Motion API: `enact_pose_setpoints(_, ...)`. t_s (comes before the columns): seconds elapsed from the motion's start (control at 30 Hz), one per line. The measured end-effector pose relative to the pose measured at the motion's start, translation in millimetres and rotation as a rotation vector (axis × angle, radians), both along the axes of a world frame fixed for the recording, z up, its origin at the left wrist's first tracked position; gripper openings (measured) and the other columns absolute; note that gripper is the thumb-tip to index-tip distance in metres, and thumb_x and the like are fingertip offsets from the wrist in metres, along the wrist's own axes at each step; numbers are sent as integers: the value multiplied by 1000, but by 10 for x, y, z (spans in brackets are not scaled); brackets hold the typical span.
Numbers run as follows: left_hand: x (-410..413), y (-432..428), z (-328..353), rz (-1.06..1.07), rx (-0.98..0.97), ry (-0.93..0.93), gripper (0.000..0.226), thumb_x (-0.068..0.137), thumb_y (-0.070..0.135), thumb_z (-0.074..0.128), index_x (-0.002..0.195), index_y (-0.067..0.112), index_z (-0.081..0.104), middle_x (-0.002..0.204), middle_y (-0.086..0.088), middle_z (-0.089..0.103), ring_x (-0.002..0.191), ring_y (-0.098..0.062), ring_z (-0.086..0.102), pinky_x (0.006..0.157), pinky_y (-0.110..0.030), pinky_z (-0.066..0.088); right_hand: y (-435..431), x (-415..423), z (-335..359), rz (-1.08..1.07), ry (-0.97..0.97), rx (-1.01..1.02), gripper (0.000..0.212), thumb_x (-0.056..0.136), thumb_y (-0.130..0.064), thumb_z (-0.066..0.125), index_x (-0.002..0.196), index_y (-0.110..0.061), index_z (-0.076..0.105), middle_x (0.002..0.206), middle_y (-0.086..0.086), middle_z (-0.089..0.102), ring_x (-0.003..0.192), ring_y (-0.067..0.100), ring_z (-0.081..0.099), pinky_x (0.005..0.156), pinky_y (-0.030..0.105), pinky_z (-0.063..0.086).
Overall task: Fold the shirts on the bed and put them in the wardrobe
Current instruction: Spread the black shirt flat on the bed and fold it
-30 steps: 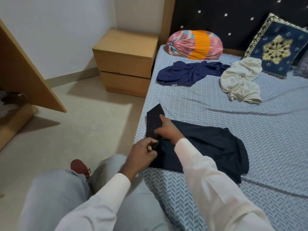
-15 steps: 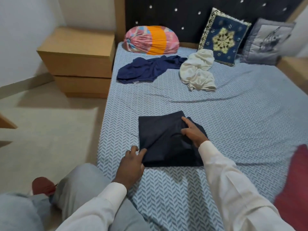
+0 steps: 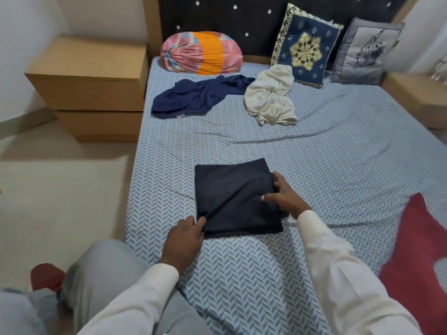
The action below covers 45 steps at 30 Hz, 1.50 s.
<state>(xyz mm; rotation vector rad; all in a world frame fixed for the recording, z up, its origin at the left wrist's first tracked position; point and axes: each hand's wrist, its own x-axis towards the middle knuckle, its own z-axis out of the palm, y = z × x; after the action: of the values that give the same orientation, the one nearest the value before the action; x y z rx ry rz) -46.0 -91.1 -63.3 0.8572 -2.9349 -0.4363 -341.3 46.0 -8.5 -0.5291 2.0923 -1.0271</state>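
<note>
The folded navy shirt [image 3: 232,189] lies on the bed's [image 3: 338,165] near side. The left hand [image 3: 185,238] pinches its near-left corner and the right hand [image 3: 286,199] grips its right edge. Farther up lie a crumpled blue shirt [image 3: 193,97] and a cream shirt [image 3: 271,97] — side by side.

Bed [image 3: 338,165]: folded dark shirt [image 3: 232,189] in front; blue shirt [image 3: 193,97] and cream shirt [image 3: 271,97] behind; bolster [image 3: 200,53], blue cushion [image 3: 306,47] and grey cushion [image 3: 362,49] at the head; red item [image 3: 420,250], possibly a pillow, at right.
</note>
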Motion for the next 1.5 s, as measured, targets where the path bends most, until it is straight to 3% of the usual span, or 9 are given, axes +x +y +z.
enact_pose_setpoints(0.17,13,45,11,18,54,41,20,80,17,64,98,20,56,68,1,54,57,-21,53,47,-27,30,414,153,-68,8,61,28,107,68,-7,77,152,-41,18,126,3,51,113,25,59,85,51,58)
enact_pose_setpoints(0.3,43,71,-17,-18,80,64,15,86,21,57,101,20,55,76,0,56,67,-21,54,53,-30,40,594,161,-67,-29,187,62,85,76,12,67,137,-37,32,105,-12,51,94,6,59,69,29,58)
enact_pose_setpoints(0.47,32,119,8,29,160,30,16,90,36,49,99,23,53,88,4,54,78,-16,52,62,-30,42,598,245,-147,88,392,356,94,69,-12,69,151,-29,26,124,10,41,104,28,54,87,32,48)
enact_pose_setpoints(0.6,-31,94,78,345,458,175,38,90,48,58,116,20,52,99,4,60,91,-17,60,76,-32,49,257,464,-45,131,637,265,78,77,-23,66,148,-22,37,130,12,43,119,33,42,102,38,38)
enact_pose_setpoints(0.77,-187,23,101,573,768,173,52,85,42,69,123,10,51,113,-8,63,107,-26,59,90,-33,48,-339,520,-135,318,604,402,59,93,-31,50,149,-14,37,141,14,41,124,38,39,106,41,34)
enact_pose_setpoints(0.93,-250,46,118,543,734,86,30,83,43,69,78,22,50,77,4,59,80,-20,59,66,-30,42,-824,667,-75,170,770,423,46,91,-45,47,122,-12,55,128,14,51,118,36,45,97,45,40)
enact_pose_setpoints(1.07,-248,23,56,569,761,151,32,83,33,69,71,22,42,69,1,54,67,-19,53,62,-34,44,-1245,1143,-131,421,767,386,67,79,-70,55,119,-17,49,115,10,60,107,32,57,85,42,48)
enact_pose_setpoints(1.23,-52,-170,77,605,1015,261,29,80,23,71,70,20,43,67,0,49,64,-18,51,70,-44,55,-1650,1446,-188,494,771,487,62,88,-34,59,139,-12,32,110,9,63,96,28,64,63,32,42)
enact_pose_setpoints(1.5,782,-1251,473,768,677,295,12,71,20,71,74,18,60,77,-2,66,80,-30,65,73,-39,55,-2554,2042,59,496,597,236,47,85,-31,60,123,-13,39,111,12,62,98,34,62,69,36,46)
